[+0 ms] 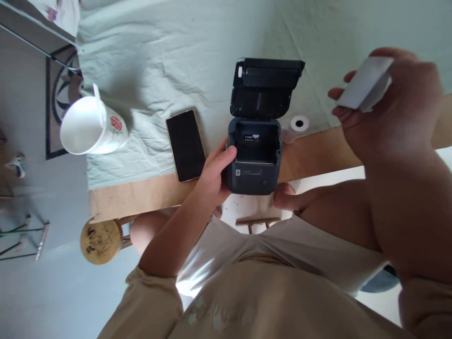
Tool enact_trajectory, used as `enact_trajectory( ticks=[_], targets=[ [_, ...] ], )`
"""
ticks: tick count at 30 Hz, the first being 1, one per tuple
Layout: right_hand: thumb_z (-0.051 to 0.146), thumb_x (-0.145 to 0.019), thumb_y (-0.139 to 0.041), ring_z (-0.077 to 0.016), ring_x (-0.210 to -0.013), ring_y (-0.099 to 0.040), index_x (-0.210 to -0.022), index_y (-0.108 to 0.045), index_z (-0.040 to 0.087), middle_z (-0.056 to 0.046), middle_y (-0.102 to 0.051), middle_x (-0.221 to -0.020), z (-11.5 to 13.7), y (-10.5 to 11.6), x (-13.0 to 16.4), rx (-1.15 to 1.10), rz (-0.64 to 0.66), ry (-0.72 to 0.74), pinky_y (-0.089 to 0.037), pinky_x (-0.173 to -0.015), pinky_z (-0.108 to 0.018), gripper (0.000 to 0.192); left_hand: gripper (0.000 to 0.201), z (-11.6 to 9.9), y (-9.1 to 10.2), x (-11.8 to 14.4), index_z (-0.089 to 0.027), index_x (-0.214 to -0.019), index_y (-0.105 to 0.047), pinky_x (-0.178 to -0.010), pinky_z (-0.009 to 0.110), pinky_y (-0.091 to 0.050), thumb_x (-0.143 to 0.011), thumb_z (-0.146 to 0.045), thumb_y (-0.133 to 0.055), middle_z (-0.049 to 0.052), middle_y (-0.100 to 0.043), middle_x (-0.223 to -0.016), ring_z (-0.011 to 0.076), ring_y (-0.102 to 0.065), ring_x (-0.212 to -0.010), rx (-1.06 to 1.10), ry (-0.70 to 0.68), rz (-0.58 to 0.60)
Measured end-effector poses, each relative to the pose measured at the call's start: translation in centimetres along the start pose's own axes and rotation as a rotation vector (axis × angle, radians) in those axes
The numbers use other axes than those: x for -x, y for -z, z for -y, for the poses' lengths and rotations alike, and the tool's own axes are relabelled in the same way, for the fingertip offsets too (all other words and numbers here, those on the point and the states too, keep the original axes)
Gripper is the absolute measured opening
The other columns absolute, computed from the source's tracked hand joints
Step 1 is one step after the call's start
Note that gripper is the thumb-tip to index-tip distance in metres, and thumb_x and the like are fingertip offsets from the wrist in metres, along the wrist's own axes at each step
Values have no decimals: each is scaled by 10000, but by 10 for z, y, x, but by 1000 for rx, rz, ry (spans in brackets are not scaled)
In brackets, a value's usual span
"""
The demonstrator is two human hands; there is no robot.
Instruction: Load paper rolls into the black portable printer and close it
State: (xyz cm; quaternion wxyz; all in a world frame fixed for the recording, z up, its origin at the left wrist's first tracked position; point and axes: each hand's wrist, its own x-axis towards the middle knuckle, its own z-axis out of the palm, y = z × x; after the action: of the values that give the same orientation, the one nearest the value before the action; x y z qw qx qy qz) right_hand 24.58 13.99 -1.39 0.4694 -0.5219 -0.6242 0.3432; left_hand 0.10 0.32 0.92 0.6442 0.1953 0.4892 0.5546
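My left hand [214, 172] grips the left side of a small dark label printer [253, 183], thumb on its rim. The printer's lid [266, 87] stands tipped up, and its inner bay shows a small printed label but no roll. Raised at the right, my right hand [399, 94] is closed around a white paper roll [367, 82], apart from the printer. Fingers and palm hide part of that roll. Another white paper roll [299, 124] sits on the table just right of the printer.
A phone [186, 146] with a dark screen lies left of the printer. Farther left is a white mug [93, 125] with a red flower. Pale green cloth [148, 61] covers the table, leaving its wooden front edge [137, 195] bare. A round wooden stool [100, 241] stands below.
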Motion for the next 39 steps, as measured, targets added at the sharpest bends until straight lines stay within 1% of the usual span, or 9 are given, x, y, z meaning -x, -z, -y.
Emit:
enact_trajectory(
  ticks=[1, 3, 5, 9, 19, 26, 31, 35, 39],
  targets=[
    [214, -822, -361, -102, -754, -676, -1275, -446, 232, -57, -583, -1062, 11, -2, 7, -138, -86, -14, -416, -481, -177, 461, 293, 0, 0, 0, -189, -834, -701, -540, 248, -518, -772, -456, -805, -8, -695, -691, 166, -683, -627, -3, -8, 1],
    [111, -713, -503, -53, -837, -639, -1225, -591, 246, -17, -567, -1177, 37, -8, 27, -210, -145, 286, -585, -713, -239, 536, 287, 1, 1, -1, -185, -840, -704, -528, 229, -501, -778, -445, -808, -15, -688, -693, 139, -661, -597, 5, -27, 3],
    [165, -800, -537, -124, -1105, -623, -1367, -586, 373, 12, -526, -1360, 63, -15, 49, -60, -30, 505, -604, -913, -296, 606, 270, 2, 1, -2, -178, -819, -698, -541, 206, -507, -788, -421, -810, -25, -682, -700, 109, -653, -588, 28, -44, 18],
    [129, -794, -602, -128, -1067, -640, -1427, -475, 381, -17, -616, -1184, 83, -32, 68, 317, 165, 778, -597, -924, -304, 693, 272, 1, -1, -2, -175, -843, -710, -608, 185, -544, -782, -416, -821, -21, -707, -757, 101, -684, -657, 51, -63, 56],
    [137, -853, -586, -97, -995, -720, -1032, -533, 214, 10, -715, -1106, 76, -52, 65, 421, 149, 802, -565, -757, -251, 202, 331, 4, 2, -3, -175, -949, -721, -625, 175, -539, -779, -438, -829, -13, -720, -767, 122, -717, -717, 34, -78, 59],
    [149, -854, -600, -127, -994, -698, -924, -584, 176, 5, -728, -1083, 67, -51, 62, 403, 154, 862, -495, -837, -291, 77, 351, 5, 3, -5, -183, -965, -732, -662, 176, -559, -746, -430, -853, -14, -735, -827, 119, -716, -756, 15, -99, 66],
    [217, -823, -708, -133, -809, -568, -878, -603, 225, 17, -659, -883, 72, -47, 66, 336, 204, 934, -404, -743, -312, 118, 355, 4, 2, -4, -208, -965, -731, -652, 184, -574, -727, -448, -841, -18, -737, -850, 114, -702, -737, 78, -125, 82],
    [365, -876, -675, -136, -849, -591, -896, -624, 213, 12, -670, -886, 73, -45, 68, 295, 320, 943, -401, -771, -325, 162, 345, 3, 3, -3, -207, -974, -690, -625, 147, -558, -680, -235, -869, -36, -710, -820, 75, -665, -676, 64, -115, 148],
    [241, -897, -600, -116, -953, -609, -987, -608, 178, -35, -650, -951, 75, -38, 63, 166, 82, 766, -494, -848, -289, 110, 535, 4, 5, -4, -226, -1104, -659, -625, 188, -583, -627, -226, -904, -18, -722, -870, 110, -683, -698, -9, -119, 157]
  ],
)
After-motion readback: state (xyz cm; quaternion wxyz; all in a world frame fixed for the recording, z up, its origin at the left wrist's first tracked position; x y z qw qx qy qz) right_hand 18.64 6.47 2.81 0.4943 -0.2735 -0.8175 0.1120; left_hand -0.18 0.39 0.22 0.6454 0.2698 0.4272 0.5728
